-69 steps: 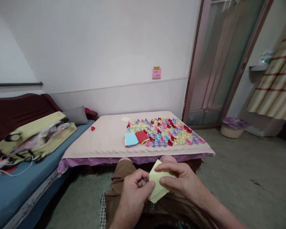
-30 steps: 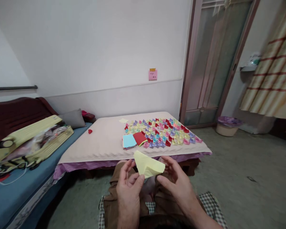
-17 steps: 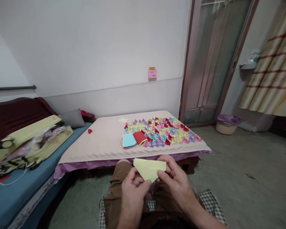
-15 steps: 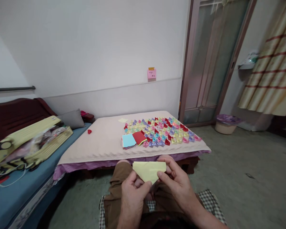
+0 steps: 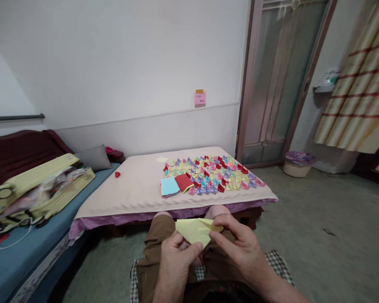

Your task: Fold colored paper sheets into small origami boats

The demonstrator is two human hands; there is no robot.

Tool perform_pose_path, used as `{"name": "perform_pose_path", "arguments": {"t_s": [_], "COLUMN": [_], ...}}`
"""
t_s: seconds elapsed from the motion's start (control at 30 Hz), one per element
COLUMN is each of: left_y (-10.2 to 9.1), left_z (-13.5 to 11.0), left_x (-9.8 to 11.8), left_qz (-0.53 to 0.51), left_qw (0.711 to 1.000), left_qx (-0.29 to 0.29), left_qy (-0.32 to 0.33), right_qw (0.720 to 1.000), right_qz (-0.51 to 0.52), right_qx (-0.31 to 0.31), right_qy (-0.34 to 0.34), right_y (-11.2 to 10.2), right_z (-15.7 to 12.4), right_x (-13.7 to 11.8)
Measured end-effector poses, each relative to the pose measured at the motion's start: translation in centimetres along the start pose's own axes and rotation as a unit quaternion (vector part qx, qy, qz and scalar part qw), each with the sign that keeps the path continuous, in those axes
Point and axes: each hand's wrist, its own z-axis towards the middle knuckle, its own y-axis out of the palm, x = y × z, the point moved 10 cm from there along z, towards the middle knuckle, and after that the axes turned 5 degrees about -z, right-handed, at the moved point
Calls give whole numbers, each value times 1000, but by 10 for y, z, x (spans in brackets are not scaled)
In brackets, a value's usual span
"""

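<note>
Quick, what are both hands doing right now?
Left hand: closed, pinching the lower edge of the folded yellow paper.
Right hand: closed, pinching the same paper near its right corner.

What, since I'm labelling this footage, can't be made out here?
All in the head view:
Left hand: some fingertips hidden behind the yellow paper.
Pink note: writing too small to read.
Sheets beneath the blue paper: faces covered by it.
Curtain: cut off by the top and right edges.
</note>
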Motion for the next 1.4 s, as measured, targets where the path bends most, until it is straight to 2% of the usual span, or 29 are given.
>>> {"name": "perform_pose_path", "arguments": {"t_s": [0.3,0.5,0.63,0.77,0.9,1.03,1.23,1.4], "left_y": [3,-4,2,9,4,1,-1,0], "left_z": [-6,-1,-3,-5,-5,-8,-13,-13], "left_x": [8,7,11,23,29,37,44,43], "left_qz": [14,-15,36,28,22,11,81,100], "left_qw": [1000,1000,999,997,999,998,990,986], "left_qx": [0,23,-16,-68,-42,-17,-29,-51], "left_qy": [9,13,8,14,18,57,109,122], "right_qw": [992,974,955,948,945,944,947,938], "right_qz": [89,159,217,234,240,249,255,280], "right_qx": [-40,-65,-77,-99,-106,-103,-102,-113], "right_qy": [82,150,190,191,197,192,169,170], "right_y": [14,23,27,28,29,29,25,29], "right_z": [3,1,0,1,1,0,-1,-1], "right_x": [16,25,30,28,27,27,30,34]}}
